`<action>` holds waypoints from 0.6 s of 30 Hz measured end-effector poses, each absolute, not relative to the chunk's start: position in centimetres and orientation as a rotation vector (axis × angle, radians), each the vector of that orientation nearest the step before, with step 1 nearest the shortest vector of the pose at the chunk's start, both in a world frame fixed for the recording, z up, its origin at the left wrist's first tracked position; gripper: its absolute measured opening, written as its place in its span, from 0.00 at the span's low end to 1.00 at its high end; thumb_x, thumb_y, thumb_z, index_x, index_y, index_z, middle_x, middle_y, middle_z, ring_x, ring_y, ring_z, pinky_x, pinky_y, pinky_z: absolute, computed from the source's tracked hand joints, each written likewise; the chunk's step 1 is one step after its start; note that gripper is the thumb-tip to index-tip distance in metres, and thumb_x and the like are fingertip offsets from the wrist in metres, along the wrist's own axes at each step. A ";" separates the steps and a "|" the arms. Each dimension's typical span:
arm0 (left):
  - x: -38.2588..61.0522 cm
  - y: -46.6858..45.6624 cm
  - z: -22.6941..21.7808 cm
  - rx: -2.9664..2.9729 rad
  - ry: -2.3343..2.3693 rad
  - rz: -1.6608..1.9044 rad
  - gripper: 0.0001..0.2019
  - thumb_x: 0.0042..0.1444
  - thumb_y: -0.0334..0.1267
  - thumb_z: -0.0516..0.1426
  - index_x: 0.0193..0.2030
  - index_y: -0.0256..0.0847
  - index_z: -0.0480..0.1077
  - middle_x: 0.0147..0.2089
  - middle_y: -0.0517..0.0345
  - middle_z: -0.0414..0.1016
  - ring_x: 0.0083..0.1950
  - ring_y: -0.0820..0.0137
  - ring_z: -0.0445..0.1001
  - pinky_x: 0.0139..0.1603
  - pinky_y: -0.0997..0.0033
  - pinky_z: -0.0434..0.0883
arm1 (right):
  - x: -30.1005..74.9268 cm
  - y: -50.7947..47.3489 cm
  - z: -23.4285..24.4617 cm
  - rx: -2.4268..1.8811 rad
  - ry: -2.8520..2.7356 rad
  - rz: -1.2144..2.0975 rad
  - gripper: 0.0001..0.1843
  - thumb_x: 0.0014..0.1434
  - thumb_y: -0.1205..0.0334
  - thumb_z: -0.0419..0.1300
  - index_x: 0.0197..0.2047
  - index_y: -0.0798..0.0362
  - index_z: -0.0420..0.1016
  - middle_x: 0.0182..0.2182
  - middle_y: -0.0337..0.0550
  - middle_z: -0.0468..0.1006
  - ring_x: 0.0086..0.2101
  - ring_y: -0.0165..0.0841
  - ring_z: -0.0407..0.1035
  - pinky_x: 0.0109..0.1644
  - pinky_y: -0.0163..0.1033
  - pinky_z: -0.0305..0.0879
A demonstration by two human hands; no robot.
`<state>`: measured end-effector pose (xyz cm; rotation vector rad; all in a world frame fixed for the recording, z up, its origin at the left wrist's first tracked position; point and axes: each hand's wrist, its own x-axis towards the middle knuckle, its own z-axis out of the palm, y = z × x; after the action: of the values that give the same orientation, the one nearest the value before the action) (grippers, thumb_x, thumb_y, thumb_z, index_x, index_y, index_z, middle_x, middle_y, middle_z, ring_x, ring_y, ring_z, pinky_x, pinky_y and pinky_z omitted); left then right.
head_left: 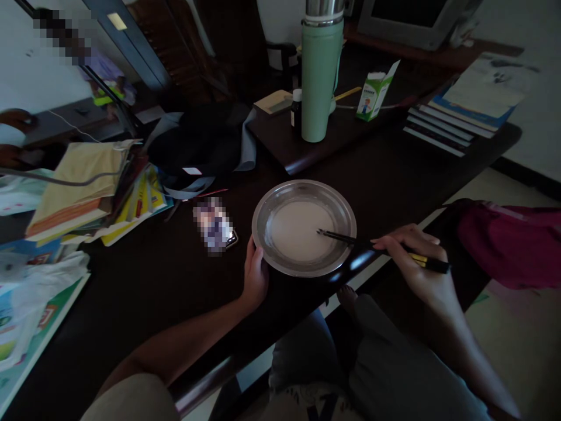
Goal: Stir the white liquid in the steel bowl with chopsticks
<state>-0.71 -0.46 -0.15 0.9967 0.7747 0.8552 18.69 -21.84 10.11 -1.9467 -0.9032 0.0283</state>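
A round metal bowl (262,242) stands near the table's front edge, with a pale whitish liquid (298,231) inside. My left hand (255,272) grips the bowl's left rim, thumb on the outside near the top and fingers around the side. In my right hand (416,251) is a pair of black chopsticks (346,237) with gold-coloured bands near the thick ends. Their tips reach over the right rim and touch the liquid around the right of its middle. A phone (214,225) with a lit screen lies to the left of the bowl.
Behind the bowl stand a tall green thermos (322,82), a small dark bottle (297,111) and an opened green-white box (374,93). Books (79,181) and a black bag (201,140) lie left; a book stack (473,105) lies right. A magenta bag (512,245) sits beyond the right edge.
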 end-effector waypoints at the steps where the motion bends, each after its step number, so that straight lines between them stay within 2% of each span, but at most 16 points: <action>1: -0.7 -0.5 -0.1 0.999 0.780 0.853 0.25 0.57 0.53 0.61 0.59 0.48 0.73 0.62 0.52 0.77 0.66 0.56 0.72 0.70 0.52 0.66 | 18.7 -22.2 10.4 -1.935 -0.897 0.081 0.13 0.65 0.56 0.62 0.29 0.44 0.82 0.30 0.38 0.81 0.34 0.36 0.74 0.42 0.46 0.62; 9: -0.7 -0.5 0.0 0.967 0.791 0.844 0.25 0.56 0.53 0.63 0.59 0.49 0.73 0.62 0.54 0.77 0.67 0.57 0.71 0.71 0.54 0.64 | 17.7 -20.4 8.6 -1.826 -1.088 0.255 0.13 0.67 0.54 0.60 0.32 0.43 0.82 0.32 0.38 0.83 0.37 0.38 0.73 0.45 0.48 0.61; 18: -0.9 -0.4 -0.2 1.022 0.786 0.842 0.25 0.58 0.53 0.61 0.60 0.49 0.73 0.62 0.52 0.77 0.66 0.56 0.72 0.69 0.52 0.67 | 17.9 -16.9 6.2 -1.903 -1.083 0.011 0.14 0.68 0.54 0.58 0.34 0.44 0.82 0.36 0.37 0.87 0.39 0.40 0.73 0.49 0.52 0.56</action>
<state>-0.85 -0.39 -0.15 1.0216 0.7856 0.8418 17.90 -16.89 6.22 -1.9027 -1.0835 0.0114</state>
